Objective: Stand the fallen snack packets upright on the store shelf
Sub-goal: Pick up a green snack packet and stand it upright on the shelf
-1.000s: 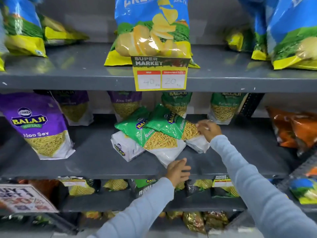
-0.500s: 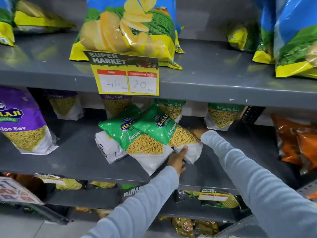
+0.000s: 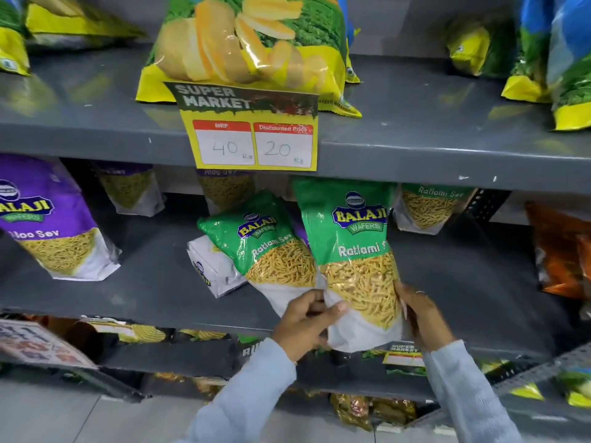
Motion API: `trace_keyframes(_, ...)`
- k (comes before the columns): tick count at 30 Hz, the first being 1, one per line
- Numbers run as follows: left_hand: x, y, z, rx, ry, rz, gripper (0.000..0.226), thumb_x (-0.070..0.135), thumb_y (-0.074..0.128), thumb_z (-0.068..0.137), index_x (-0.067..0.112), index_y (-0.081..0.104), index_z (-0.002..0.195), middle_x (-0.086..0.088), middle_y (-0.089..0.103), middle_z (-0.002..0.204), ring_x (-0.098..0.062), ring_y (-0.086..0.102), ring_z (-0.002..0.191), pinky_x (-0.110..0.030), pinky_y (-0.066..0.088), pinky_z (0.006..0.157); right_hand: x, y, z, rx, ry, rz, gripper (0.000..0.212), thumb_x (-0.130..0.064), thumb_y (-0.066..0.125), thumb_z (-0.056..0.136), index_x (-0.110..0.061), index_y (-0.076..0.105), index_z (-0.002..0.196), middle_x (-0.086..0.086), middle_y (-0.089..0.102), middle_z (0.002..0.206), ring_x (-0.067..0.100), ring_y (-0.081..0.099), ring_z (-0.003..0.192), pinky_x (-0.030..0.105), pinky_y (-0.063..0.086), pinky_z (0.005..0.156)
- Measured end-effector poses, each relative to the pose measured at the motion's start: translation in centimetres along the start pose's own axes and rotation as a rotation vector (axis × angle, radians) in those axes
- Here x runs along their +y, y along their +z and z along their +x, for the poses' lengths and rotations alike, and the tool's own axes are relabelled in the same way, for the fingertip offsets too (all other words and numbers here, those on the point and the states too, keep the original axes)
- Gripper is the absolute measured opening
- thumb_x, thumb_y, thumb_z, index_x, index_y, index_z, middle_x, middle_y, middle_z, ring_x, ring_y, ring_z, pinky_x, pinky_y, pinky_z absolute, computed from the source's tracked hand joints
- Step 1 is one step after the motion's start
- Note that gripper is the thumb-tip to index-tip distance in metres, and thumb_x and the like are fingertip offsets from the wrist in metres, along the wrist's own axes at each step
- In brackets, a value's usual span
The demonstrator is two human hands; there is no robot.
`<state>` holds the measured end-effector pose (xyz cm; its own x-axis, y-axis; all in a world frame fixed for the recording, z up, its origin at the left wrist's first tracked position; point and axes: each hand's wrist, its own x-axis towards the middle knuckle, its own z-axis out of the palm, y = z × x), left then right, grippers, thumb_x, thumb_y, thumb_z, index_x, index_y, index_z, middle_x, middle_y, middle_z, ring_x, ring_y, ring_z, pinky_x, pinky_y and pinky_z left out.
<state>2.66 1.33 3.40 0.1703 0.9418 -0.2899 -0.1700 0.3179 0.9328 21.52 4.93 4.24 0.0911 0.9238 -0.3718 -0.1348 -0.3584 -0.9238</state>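
Top of chip bag (image 3: 252,49) cut off by frame edge; lower-left sign (image 3: 35,345) too blurred to read.

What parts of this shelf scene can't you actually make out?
All in the head view:
- Held green packet: its bottom corners are covered by the left hand and right hand.
- White packet: mostly hidden behind the leaning green packet.
- Lower shelf packets: dark and blurred, labels unreadable.
- Chips bag: top cut off by the frame edge.
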Motion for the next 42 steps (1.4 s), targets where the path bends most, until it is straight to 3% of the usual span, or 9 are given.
trace_keyframes(4,1.5,-2.7,-2.2,-0.020,0.031,0.049,0.030,0.048,0.065,0.065,0.032,0.074,0.088,0.019,0.074,0.076,0.002,0.069,0.073,-0.017,0.055,0.061,0.8,0.8,-4.2,-0.104,-0.071,0.021,0.021,-0.012,0.049,0.090,-0.009,0.062,0.107,0.008,0.071,0.096,0.027,0.065,0.090,0.037,0.053,0.077)
trace_keyframes(7,1.7,-4.2,-3.0,0.032,0.021,0.047,0.029,0.051,0.059,0.067,0.036,0.075,0.087,0.017,0.075,0.077,-0.002,0.068,0.074,-0.021,0.055,0.069,1.7,1.7,-6.0,-0.146,-0.150,0.016,0.036,-0.020,0.062,0.079,-0.013,0.063,0.113,0.006,0.074,0.106,0.022,0.070,0.098,0.026,0.058,0.073)
trace_keyframes(17,0.5,-5.1,-4.8,-0.049,0.032,0.068,0.039,0.043,0.074,0.062,0.024,0.072,0.096,0.008,0.074,0.083,-0.004,0.067,0.076,-0.018,0.053,0.064,3.3,1.8,-7.6,-0.145,-0.162,0.029,0.035,-0.010,0.061,0.082,-0.015,0.060,0.116,0.005,0.071,0.112,0.021,0.067,0.105,0.024,0.059,0.076)
trace_keyframes(21,0.8,-4.4,-4.1,-0.071,0.060,0.099,0.051,0.030,0.088,0.054,0.022,0.070,0.102,0.001,0.076,0.104,-0.013,0.070,0.097,-0.020,0.056,0.074,3.1,0.6,-7.1,-0.157,-0.189,0.011,0.035,-0.006,0.061,0.082,-0.015,0.060,0.116,0.001,0.073,0.110,0.015,0.068,0.102,0.019,0.057,0.072)
trace_keyframes(24,1.3,-3.1,-3.0,-0.079,0.083,0.191,0.060,0.028,0.089,0.046,0.024,0.069,0.103,0.003,0.076,0.104,-0.015,0.069,0.099,-0.025,0.056,0.082,2.6,-0.8,-6.2,-0.183,-0.209,-0.022,0.034,-0.003,0.059,0.084,-0.015,0.058,0.117,-0.001,0.071,0.111,0.009,0.069,0.098,0.017,0.056,0.072)
trace_keyframes(28,1.3,-0.2,-0.7,-0.098,0.130,0.243,0.065,0.023,0.088,0.043,0.026,0.064,0.104,0.013,0.075,0.101,-0.005,0.068,0.095,-0.017,0.055,0.079,2.1,-4.1,-4.8,-0.208,-0.268,-0.098,0.039,-0.001,0.056,0.086,-0.017,0.053,0.122,-0.005,0.069,0.113,0.006,0.068,0.100,0.016,0.054,0.075)
trace_keyframes(34,-1.5,6.8,5.0,-0.073,0.232,0.257,0.070,0.009,0.084,0.046,0.031,0.058,0.108,0.014,0.070,0.108,-0.003,0.065,0.103,-0.018,0.054,0.083,2.4,-9.2,-1.5,-0.071,-0.409,-0.160,0.054,0.003,0.047,0.090,-0.014,0.034,0.140,0.008,0.054,0.136,0.018,0.051,0.126,0.031,0.044,0.105)
trace_keyframes(38,-3.7,11.9,9.3,-0.071,0.248,0.321,0.072,0.012,0.080,0.051,0.021,0.052,0.117,-0.009,0.064,0.122,-0.025,0.059,0.115,-0.049,0.048,0.100,2.1,-12.9,1.4,-0.003,-0.452,-0.114,0.061,0.010,0.049,0.086,-0.010,0.030,0.140,0.012,0.049,0.136,0.017,0.052,0.123,0.029,0.047,0.102)
trace_keyframes(42,-5.6,15.2,12.4,-0.067,0.222,0.435,0.077,0.014,0.081,0.059,0.024,0.046,0.127,-0.007,0.059,0.128,-0.028,0.054,0.119,-0.043,0.046,0.101,3.5,-15.8,4.1,0.097,-0.375,-0.128,0.078,0.014,0.066,0.072,-0.002,0.029,0.138,0.027,0.046,0.137,0.038,0.046,0.128,0.057,0.037,0.108)
